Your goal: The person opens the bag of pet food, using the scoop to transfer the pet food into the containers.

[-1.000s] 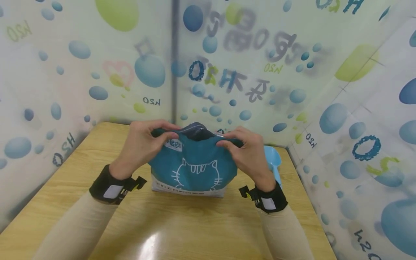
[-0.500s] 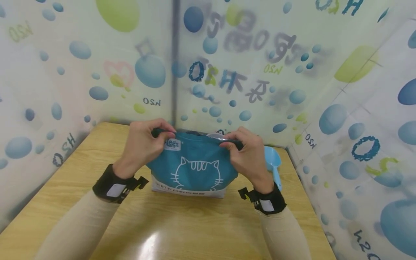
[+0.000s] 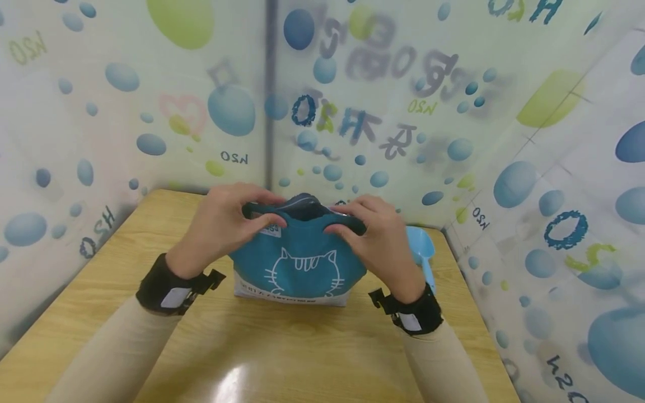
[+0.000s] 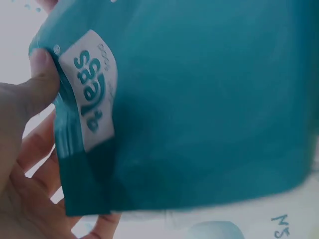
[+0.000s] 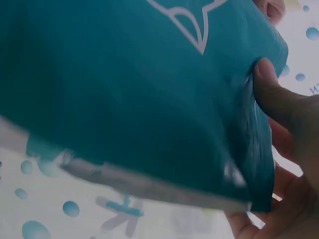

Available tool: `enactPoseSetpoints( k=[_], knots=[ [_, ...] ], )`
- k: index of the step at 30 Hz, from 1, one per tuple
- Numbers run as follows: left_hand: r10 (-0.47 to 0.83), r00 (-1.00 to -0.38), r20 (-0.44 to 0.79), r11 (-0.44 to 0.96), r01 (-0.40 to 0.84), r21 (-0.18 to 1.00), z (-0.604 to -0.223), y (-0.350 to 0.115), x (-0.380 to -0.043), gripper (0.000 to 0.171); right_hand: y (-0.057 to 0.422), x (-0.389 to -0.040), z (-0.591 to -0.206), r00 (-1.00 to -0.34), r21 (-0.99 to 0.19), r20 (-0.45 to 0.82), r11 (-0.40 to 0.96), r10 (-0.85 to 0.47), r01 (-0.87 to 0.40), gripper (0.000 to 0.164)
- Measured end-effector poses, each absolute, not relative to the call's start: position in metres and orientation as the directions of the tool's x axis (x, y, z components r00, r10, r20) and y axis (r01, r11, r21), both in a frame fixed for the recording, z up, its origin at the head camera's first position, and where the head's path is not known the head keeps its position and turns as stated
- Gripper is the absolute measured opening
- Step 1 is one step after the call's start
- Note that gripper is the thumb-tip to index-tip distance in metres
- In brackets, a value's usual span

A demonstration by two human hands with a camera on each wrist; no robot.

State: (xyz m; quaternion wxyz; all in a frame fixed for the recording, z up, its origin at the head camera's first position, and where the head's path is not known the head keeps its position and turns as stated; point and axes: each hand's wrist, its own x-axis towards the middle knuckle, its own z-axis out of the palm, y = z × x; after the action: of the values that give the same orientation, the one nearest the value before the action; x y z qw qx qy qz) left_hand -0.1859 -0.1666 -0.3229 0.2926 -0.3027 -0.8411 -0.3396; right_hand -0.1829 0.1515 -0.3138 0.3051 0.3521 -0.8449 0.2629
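Observation:
A teal plastic bag (image 3: 305, 268) with a white cat outline stands upright on the wooden table, its dark mouth gaping at the top. My left hand (image 3: 227, 221) pinches the left part of the bag's top edge, thumb in front and fingers behind. At the right part of that edge, my right hand (image 3: 378, 235) pinches it the same way. The left wrist view shows the left thumb (image 4: 44, 74) beside a white label (image 4: 92, 92) on the bag. In the right wrist view the right thumb (image 5: 271, 89) presses the creased edge. The bag's contents are hidden.
A light blue scoop (image 3: 421, 246) lies on the table behind my right wrist. The wooden table (image 3: 282, 352) reaches toward me in front of the bag. Walls with printed blue and green dots (image 3: 232, 110) enclose its back and sides.
Half a second ago the bag's top was pulled wide and nearly flat; one second ago it gaped. Now my hands are closer together and the mouth gapes again. The scoop has not moved.

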Motion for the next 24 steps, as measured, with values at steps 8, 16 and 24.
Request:
enactPoseSetpoints(
  k=[8, 16, 24],
  knots=[
    [0.321, -0.604, 0.729, 0.631, 0.711, 0.311, -0.32, -0.156, -0.188, 0.024, 0.146, -0.184, -0.317, -0.515, -0.166, 0.744, 0.628, -0.427, -0.761, 0.033],
    [0.295, -0.589, 0.753, 0.645, 0.704, 0.298, -0.325, -0.152, -0.193, 0.016, 0.148, -0.185, -0.321, -0.529, -0.231, 0.758, 0.601, -0.383, -0.765, 0.012],
    [0.292, -0.576, 0.763, 0.641, 0.71, 0.291, -0.325, -0.146, -0.191, 0.013, 0.142, -0.188, -0.325, -0.505, -0.215, 0.781, 0.6, -0.368, -0.771, 0.007]
  ],
)
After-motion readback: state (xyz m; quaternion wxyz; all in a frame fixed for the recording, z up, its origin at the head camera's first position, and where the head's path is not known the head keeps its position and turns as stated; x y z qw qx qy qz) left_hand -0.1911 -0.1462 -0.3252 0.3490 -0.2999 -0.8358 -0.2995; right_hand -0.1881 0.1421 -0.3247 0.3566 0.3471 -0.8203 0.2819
